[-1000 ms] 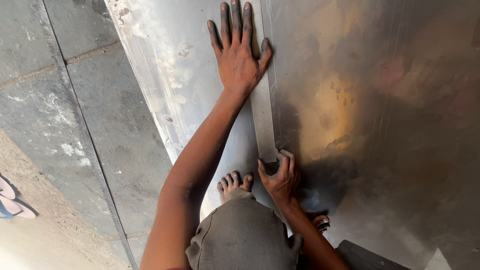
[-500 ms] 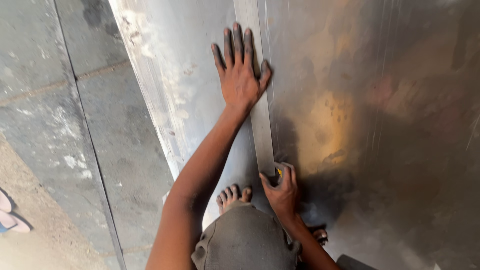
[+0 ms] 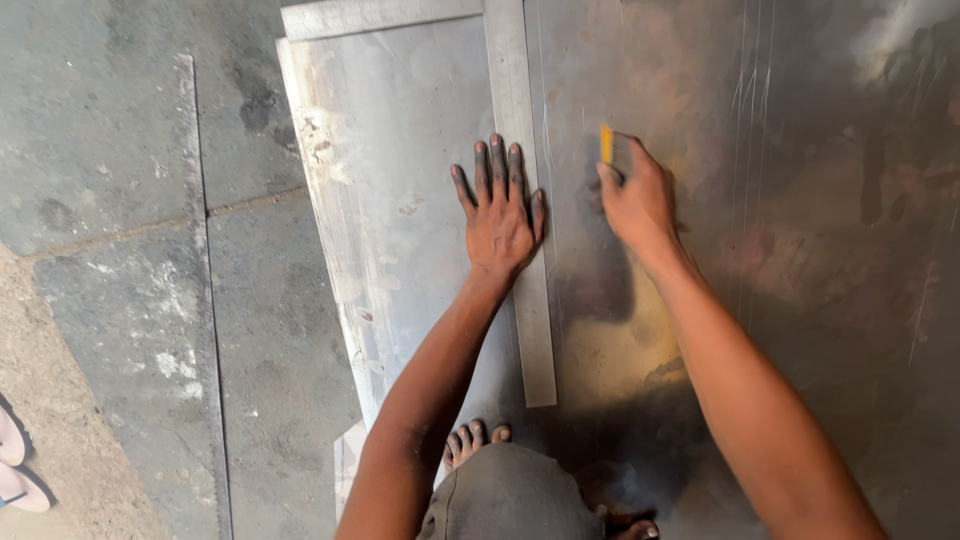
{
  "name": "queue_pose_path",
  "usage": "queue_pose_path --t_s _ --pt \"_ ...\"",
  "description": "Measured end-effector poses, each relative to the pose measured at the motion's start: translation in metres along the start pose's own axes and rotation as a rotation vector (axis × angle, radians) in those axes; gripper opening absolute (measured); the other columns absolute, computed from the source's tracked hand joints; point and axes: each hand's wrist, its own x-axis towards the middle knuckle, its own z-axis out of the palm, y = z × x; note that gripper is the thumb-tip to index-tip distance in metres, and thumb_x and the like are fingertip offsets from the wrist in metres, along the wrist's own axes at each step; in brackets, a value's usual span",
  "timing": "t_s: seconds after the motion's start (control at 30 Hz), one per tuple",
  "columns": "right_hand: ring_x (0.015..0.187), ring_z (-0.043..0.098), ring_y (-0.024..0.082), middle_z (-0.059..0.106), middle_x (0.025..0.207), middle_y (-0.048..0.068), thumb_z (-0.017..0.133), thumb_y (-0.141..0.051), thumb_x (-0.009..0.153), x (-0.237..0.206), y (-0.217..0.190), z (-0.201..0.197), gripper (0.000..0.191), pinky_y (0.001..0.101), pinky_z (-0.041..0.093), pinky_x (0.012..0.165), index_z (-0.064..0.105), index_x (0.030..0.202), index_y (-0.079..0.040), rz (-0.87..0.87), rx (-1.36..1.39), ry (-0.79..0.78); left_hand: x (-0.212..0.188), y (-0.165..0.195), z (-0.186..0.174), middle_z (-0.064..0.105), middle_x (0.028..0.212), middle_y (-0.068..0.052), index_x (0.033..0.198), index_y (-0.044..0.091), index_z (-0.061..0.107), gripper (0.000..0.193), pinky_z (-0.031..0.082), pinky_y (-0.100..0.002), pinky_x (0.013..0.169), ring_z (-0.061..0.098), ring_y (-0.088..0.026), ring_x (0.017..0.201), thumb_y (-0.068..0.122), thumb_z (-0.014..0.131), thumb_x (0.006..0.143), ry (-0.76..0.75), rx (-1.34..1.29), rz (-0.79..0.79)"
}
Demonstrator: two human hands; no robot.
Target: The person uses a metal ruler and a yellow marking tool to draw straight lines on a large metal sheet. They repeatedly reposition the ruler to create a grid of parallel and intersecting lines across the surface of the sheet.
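- Steel square [image 3: 528,300]: lies flat on the metal sheet [image 3: 800,250]. Its long blade runs from 6 o'clock, near the bare foot [image 3: 475,440], up to 12 o'clock; at the top a shorter arm [image 3: 375,15] turns off toward 9 o'clock.
- Handling, as a judgement: thin, stiff and light, likely to slide on the smooth sheet unless pressed down. Best held by flat pressure on the blade's middle, or lifted by an edge.
- Left hand [image 3: 498,215]: laid flat at the blade's 9 o'clock edge, fingers spread and released, thumb resting on the blade, pinning it.
- Right hand [image 3: 635,195]: at 3 o'clock of the blade, just beside it, fingers clenched on a small yellow marker [image 3: 606,143] whose tip points to 12 o'clock.
- Metal sheet: dull and scratched, with fine lines running 12 to 6 o'clock at the right; it covers the floor [image 3: 120,250] from centre to 3 o'clock.
- Floor: grey concrete slabs at 9 o'clock; a sandal [image 3: 15,460] at 8 o'clock, well apart.
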Motion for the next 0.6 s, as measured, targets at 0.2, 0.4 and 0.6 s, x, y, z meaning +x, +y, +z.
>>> queue_pose_path --t_s 0.2,0.4,0.6 --pt "0.086 0.068 0.048 0.07 0.09 0.029 0.064 -0.012 0.101 0.106 -0.1 0.003 0.039 0.0553 0.053 0.076 0.053 0.135 0.003 -0.064 -0.201 -0.093 0.007 0.004 -0.014 0.025 0.168 -0.023 0.159 -0.001 0.034 0.07 0.003 -0.068 0.126 0.017 -0.039 0.159 0.039 0.048 0.103 -0.019 -0.041 -0.018" --pt "0.085 0.069 0.047 0.071 0.09 0.027 0.065 -0.009 0.095 0.143 -0.127 0.01 0.046 0.055 0.054 0.074 0.055 0.14 -0.008 -0.264 -0.261 -0.098 0.011 0.003 -0.016 0.023 0.169 -0.021 0.161 0.001 0.031 0.067 0.001 -0.068 0.125 0.015 -0.038 0.159 0.034 0.045 0.104 -0.073 -0.013 -0.021" --pt "0.098 0.067 0.047 0.071 0.109 0.028 0.057 -0.021 0.104 0.011 -0.064 0.035 0.05 0.0565 0.05 0.092 0.05 0.151 -0.007 -0.074 -0.247 -0.209 0.003 -0.003 -0.002 0.021 0.171 -0.019 0.163 0.002 0.028 0.064 0.0 -0.068 0.126 0.014 -0.036 0.16 0.027 0.042 0.106 -0.118 -0.013 -0.02"
